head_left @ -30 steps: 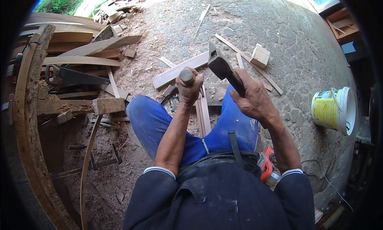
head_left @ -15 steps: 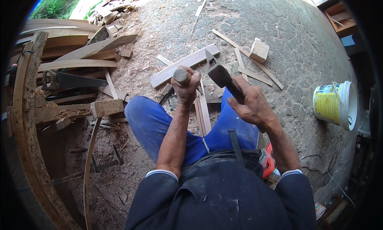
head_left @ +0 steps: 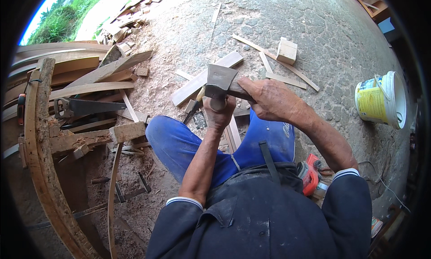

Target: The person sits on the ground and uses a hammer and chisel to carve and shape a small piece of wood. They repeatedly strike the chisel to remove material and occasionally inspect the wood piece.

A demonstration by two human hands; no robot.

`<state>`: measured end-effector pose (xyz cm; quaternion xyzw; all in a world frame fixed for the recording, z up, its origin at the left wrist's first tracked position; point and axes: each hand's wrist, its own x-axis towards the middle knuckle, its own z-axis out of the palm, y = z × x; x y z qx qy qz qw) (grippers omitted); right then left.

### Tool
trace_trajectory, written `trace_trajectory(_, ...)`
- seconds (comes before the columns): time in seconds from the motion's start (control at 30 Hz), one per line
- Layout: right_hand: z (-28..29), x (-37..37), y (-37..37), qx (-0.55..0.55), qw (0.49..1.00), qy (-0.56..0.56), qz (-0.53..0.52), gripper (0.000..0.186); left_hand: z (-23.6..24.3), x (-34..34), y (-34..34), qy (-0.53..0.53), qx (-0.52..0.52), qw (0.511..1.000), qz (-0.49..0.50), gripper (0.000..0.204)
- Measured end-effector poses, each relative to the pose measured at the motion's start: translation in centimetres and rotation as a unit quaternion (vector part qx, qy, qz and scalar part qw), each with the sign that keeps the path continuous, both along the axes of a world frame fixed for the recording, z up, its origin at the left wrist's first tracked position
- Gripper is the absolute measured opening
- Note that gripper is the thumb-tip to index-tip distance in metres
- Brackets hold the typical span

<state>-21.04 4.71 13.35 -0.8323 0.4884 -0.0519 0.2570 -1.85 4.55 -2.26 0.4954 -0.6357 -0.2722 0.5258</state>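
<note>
My right hand (head_left: pixel 272 98) grips a hatchet (head_left: pixel 220 77) by its short dark handle. The broad metal head lies over my left hand (head_left: pixel 219 113), with its blunt end at the top of a round wooden tool handle (head_left: pixel 218 105). My left fingers are wrapped round that handle; its lower end is hidden beneath the fist. Between my knees runs a narrow wooden strip (head_left: pixel 234 132), partly covered by my left hand. A pale board (head_left: pixel 185 94) lies on the ground just beyond, along with a dark-bladed tool (head_left: pixel 193 111).
Stacked timber (head_left: pixel 90 86) with a handsaw (head_left: pixel 92 107) on it fills the left. Thin slats (head_left: pixel 285 80) and a wooden block (head_left: pixel 287 50) lie ahead on the stone floor. A white-and-yellow bucket (head_left: pixel 375 100) lies tipped at right. By my right hip sits an orange-red tool (head_left: pixel 310 174).
My right hand has swung the hatchet leftward, bringing its head over the wooden handle in my left hand. The whole view has shifted slightly.
</note>
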Motion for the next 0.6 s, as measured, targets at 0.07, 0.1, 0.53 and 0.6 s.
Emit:
trace_trajectory(0.07,-0.9,-1.1,1.0,-0.006,0.993,-0.111,-0.033,0.037,1.4,0.0,0.3,0.019,-0.029,0.999,-0.03,0.024)
trace_trajectory(0.1,-1.1,-1.6,1.7,0.003,0.987,-0.152,-0.058,0.039,2.1,0.2,-0.5,0.006,-0.062,0.998,0.018,0.02)
trace_trajectory(0.53,-2.7,-4.2,4.7,0.074,0.908,-0.337,-0.239,0.052,6.3,-3.2,-7.0,0.055,0.016,0.995,-0.086,0.048)
trace_trajectory(0.6,-3.6,-4.3,5.0,0.097,0.894,-0.366,-0.24,0.051,5.5,-3.6,-7.2,0.018,-0.011,0.998,-0.067,0.035)
